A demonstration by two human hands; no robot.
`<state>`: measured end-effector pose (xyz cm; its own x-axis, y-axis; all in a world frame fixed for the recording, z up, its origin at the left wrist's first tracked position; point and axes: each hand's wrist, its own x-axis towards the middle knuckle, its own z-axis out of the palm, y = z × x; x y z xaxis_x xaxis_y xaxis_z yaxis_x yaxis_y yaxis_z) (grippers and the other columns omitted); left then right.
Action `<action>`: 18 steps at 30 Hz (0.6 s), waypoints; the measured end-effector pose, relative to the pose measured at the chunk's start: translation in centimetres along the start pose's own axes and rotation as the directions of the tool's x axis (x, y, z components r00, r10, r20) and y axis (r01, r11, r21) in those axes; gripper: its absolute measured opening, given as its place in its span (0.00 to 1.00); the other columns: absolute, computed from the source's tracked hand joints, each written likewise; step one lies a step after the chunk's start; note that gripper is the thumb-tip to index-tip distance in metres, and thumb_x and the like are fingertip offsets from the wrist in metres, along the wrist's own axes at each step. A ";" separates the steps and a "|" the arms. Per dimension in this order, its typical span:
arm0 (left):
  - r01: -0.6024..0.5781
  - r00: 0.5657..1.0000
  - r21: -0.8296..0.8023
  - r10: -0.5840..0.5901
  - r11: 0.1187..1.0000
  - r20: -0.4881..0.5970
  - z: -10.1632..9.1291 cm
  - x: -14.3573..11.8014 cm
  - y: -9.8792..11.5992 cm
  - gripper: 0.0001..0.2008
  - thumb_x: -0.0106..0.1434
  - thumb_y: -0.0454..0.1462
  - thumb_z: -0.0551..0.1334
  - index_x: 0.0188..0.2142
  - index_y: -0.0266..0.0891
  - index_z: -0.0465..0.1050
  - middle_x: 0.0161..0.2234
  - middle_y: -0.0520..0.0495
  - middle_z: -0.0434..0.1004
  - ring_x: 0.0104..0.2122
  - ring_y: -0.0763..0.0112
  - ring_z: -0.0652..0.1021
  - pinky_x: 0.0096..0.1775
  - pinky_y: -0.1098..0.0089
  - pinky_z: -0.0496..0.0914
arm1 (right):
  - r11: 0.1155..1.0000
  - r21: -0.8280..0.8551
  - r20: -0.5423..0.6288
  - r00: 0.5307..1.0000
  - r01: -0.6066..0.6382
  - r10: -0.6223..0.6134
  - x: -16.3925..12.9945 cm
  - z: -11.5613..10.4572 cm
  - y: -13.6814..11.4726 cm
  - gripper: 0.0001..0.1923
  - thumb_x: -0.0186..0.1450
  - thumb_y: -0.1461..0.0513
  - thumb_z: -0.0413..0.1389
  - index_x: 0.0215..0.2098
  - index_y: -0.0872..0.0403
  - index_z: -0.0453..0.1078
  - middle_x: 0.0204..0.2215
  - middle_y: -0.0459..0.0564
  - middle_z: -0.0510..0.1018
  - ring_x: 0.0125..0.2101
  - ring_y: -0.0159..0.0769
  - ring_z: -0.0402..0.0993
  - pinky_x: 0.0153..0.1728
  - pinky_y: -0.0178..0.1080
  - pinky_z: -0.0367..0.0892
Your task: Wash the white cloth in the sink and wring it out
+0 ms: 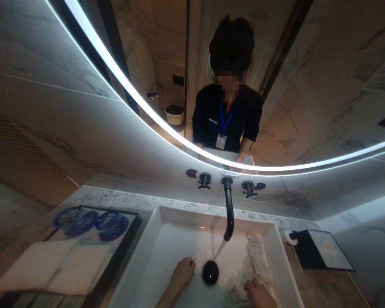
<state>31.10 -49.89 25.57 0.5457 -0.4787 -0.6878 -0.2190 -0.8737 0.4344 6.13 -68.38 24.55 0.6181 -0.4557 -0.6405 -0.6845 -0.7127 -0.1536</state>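
While water runs from the black faucet into the white sink, the left hand lies flat and empty on the basin floor, beside the black drain plug. The right hand presses on a wet white cloth at the basin's right side; whether its fingers clamp it, I cannot tell.

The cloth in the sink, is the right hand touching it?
Touching. The head view shows the right hand pressing on the wet cloth inside the sink.
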 end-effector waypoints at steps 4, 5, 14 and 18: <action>-0.074 0.997 0.025 0.074 0.997 0.018 -0.3 0.4 2.4 0.21 0.68 0.36 0.46 0.35 0.32 0.77 0.35 0.36 0.82 0.39 0.61 0.80 0.41 0.67 0.67 | 0.998 -0.044 0.006 0.999 -0.043 0.043 -1.6 -2.3 0.2 0.25 0.52 0.71 0.56 0.47 0.49 0.75 0.48 0.55 0.79 0.48 0.49 0.78 0.47 0.46 0.70; -0.110 0.994 0.033 0.109 0.993 0.023 -0.3 0.7 3.4 0.21 0.69 0.36 0.46 0.35 0.32 0.77 0.35 0.36 0.82 0.39 0.61 0.80 0.41 0.66 0.67 | 0.997 -0.055 0.020 0.998 -0.058 0.060 -1.9 -2.6 0.1 0.24 0.53 0.71 0.55 0.46 0.49 0.75 0.48 0.57 0.79 0.47 0.50 0.78 0.47 0.48 0.71; -0.433 0.897 0.064 0.423 0.899 0.127 0.6 2.5 10.5 0.08 0.62 0.30 0.56 0.38 0.34 0.74 0.45 0.35 0.80 0.48 0.55 0.77 0.52 0.55 0.68 | 0.989 -0.103 0.000 0.995 -0.102 0.103 -2.3 -1.4 0.1 0.31 0.51 0.73 0.54 0.50 0.44 0.75 0.52 0.55 0.79 0.54 0.54 0.74 0.59 0.64 0.60; -0.406 0.910 -0.042 0.408 0.913 0.073 1.2 3.0 10.8 0.03 0.59 0.33 0.63 0.34 0.37 0.73 0.42 0.41 0.79 0.48 0.57 0.76 0.54 0.52 0.66 | 0.983 -0.139 -0.042 0.992 -0.123 0.118 -2.3 0.7 0.1 0.31 0.54 0.72 0.53 0.52 0.42 0.74 0.55 0.54 0.77 0.55 0.54 0.74 0.62 0.64 0.56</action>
<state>29.41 -60.86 27.48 0.3479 -0.7987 -0.4910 -0.3874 -0.5994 0.7005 4.41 -67.01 25.46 0.5486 -0.5583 -0.6223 -0.6945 -0.7187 0.0325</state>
